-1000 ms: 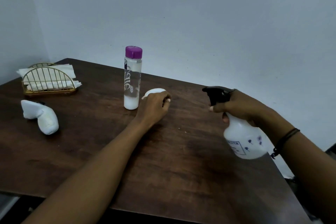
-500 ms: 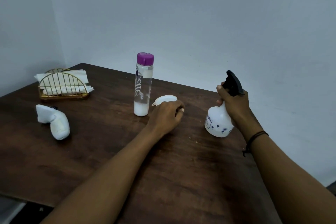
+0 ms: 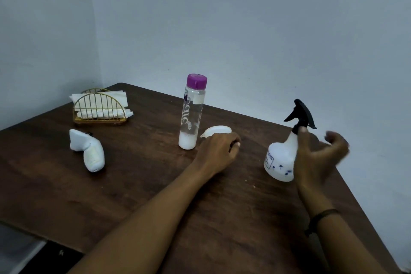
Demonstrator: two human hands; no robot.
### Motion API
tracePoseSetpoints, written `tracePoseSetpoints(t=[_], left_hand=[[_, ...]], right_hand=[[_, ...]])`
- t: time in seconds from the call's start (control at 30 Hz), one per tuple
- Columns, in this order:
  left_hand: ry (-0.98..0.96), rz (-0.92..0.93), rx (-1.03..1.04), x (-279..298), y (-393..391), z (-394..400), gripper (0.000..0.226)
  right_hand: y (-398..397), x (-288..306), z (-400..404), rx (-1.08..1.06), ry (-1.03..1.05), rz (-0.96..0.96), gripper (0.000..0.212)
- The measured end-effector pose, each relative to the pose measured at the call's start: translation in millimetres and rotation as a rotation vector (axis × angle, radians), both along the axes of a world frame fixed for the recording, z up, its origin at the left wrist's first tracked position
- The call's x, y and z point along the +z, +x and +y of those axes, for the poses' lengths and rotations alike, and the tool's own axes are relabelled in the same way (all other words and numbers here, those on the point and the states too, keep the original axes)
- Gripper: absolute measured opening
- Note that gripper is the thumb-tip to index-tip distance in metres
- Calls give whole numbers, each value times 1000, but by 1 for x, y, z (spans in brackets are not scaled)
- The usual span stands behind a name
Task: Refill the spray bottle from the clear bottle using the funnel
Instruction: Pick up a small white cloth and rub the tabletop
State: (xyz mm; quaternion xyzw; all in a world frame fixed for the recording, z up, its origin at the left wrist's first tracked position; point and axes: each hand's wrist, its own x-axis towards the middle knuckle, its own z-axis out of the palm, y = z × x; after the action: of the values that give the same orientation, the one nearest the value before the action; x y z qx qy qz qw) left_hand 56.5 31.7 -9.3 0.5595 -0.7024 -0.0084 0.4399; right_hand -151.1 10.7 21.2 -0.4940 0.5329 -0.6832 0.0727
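- I see the clear bottle [image 3: 191, 113] standing upright near the middle of the dark wooden table [image 3: 133, 196], its purple cap [image 3: 196, 81] on; white contents fill only its lowest part, the rest looks empty.
- Pale looping lettering runs up its side; I cannot read it.
- Just right of the clear bottle lies the white funnel [image 3: 216, 130], and my left hand [image 3: 216, 151] rests over its near edge, fingers curled down; I cannot tell whether they grip it.
- Further right of the clear bottle the spray bottle [image 3: 280, 160] stands upright: white translucent body, black trigger head [image 3: 300, 114]. I can't make out any fill level. It carries a small boxed label and blue flower marks; the label's words are too small to read.
- My right hand [image 3: 320, 158] is beside its right flank, blurred, fingers spread wide and holding nothing.
- Left of the clear bottle a white bottle-like thing [image 3: 89, 151] lies on its side; behind it a gold wire holder [image 3: 100, 107] keeps white napkins.
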Motion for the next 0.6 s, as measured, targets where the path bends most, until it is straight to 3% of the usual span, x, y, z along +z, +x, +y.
tracePoseSetpoints(t=[0.07, 0.27, 0.43, 0.6], left_hand=[[-13, 6, 3, 2, 0, 0, 18], [-78, 42, -30, 23, 9, 6, 19], [-145, 127, -11, 55, 45, 26, 18], [-134, 107, 180, 83, 125, 50, 18]], right_hand=[[4, -8, 17, -17, -147, 23, 37], [49, 1, 43, 343, -211, 424, 11], [109, 27, 42, 568, -215, 558, 4], [189, 45, 39, 715, -224, 564, 5]])
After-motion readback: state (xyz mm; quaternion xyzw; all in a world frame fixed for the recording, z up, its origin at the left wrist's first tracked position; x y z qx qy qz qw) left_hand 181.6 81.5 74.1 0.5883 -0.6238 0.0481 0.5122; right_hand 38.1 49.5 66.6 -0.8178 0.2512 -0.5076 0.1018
